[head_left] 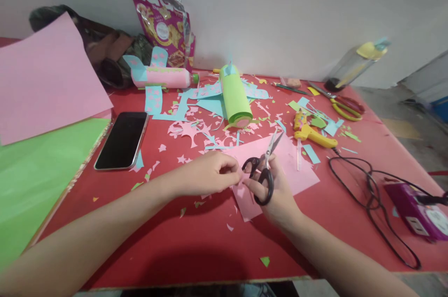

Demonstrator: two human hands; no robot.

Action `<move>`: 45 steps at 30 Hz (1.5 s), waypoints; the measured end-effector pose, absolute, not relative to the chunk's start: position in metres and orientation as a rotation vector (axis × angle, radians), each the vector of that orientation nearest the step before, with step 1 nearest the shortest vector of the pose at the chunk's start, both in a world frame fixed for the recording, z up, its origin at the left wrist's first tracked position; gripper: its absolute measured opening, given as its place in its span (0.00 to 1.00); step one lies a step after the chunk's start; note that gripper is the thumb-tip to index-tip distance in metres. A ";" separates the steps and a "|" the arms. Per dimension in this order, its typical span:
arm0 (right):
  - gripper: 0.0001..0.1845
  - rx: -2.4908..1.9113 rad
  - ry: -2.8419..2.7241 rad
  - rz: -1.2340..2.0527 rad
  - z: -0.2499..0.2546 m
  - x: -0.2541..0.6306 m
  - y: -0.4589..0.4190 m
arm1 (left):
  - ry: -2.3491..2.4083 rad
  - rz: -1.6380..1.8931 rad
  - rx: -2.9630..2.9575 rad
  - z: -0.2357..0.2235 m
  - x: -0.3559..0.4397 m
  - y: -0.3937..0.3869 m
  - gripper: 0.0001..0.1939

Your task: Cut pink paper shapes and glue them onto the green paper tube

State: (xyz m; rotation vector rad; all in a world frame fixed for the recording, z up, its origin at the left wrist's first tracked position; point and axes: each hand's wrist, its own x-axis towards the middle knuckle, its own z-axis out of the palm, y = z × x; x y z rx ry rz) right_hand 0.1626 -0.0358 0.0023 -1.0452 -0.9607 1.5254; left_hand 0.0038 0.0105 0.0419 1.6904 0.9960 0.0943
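My right hand (278, 194) is wrapped round a pair of scissors with black handles (268, 185); their blades point up and away from me, slightly apart. Beside it my left hand (212, 171) is closed in a pinch on a small piece of pink paper (241, 178), and the fingertips of both hands meet there. Under the hands lies a larger pink sheet (301, 173) on the red table. Just beyond stands a green paper-wrapped tube (235, 94) with blue paper wings. Pink star cutouts (181, 159) and scraps are scattered near my left hand.
A phone (122, 141) and large pink (49, 82) and green sheets (56, 171) lie left. Behind are a pink-wrapped bottle (168, 78) and a snack bag (164, 26). Right are a yellow glue gun (311, 134), its looping cord, pliers (346, 107) and a purple box (413, 208).
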 end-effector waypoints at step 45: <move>0.21 -0.669 -1.271 1.913 -0.002 0.166 -0.039 | 1.123 0.440 1.953 0.053 -0.007 0.017 0.13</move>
